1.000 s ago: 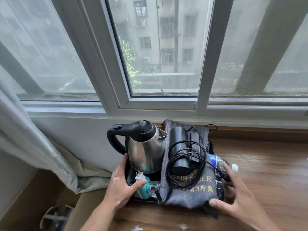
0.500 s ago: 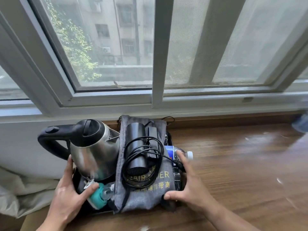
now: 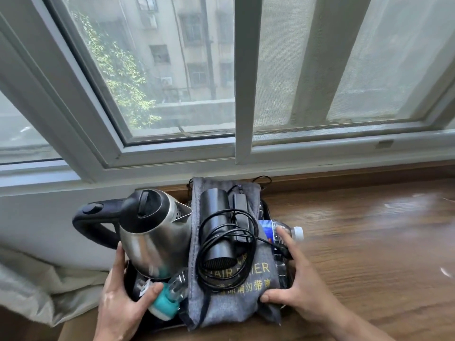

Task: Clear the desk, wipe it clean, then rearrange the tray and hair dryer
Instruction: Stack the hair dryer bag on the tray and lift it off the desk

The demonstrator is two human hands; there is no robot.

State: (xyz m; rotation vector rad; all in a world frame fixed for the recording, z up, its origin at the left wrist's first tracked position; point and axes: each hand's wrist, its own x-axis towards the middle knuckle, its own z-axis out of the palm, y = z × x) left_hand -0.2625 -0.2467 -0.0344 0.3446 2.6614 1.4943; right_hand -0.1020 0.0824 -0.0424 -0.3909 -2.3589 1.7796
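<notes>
A black tray [image 3: 130,289] sits at the left end of the wooden desk [image 3: 369,242], under the window. On it stand a steel kettle [image 3: 157,242] with a black handle, a grey hair-dryer bag [image 3: 236,299] carrying the black hair dryer [image 3: 216,230] and its coiled cord, and a water bottle [image 3: 283,230] on the right. My left hand [image 3: 123,306] grips the tray's left edge, thumb by a teal-capped bottle [image 3: 165,303]. My right hand [image 3: 300,286] grips the tray's right side, fingers along the bottle, thumb on the bag.
The window frame [image 3: 241,153] and sill run just behind the tray. A grey curtain [image 3: 37,286] bunches at lower left beside the desk's end. Small white scraps [image 3: 446,271] lie on the wood to the right.
The view has swung right and closer, so the tray appears further left and larger. Both hands keep the same hold on the tray's two sides.
</notes>
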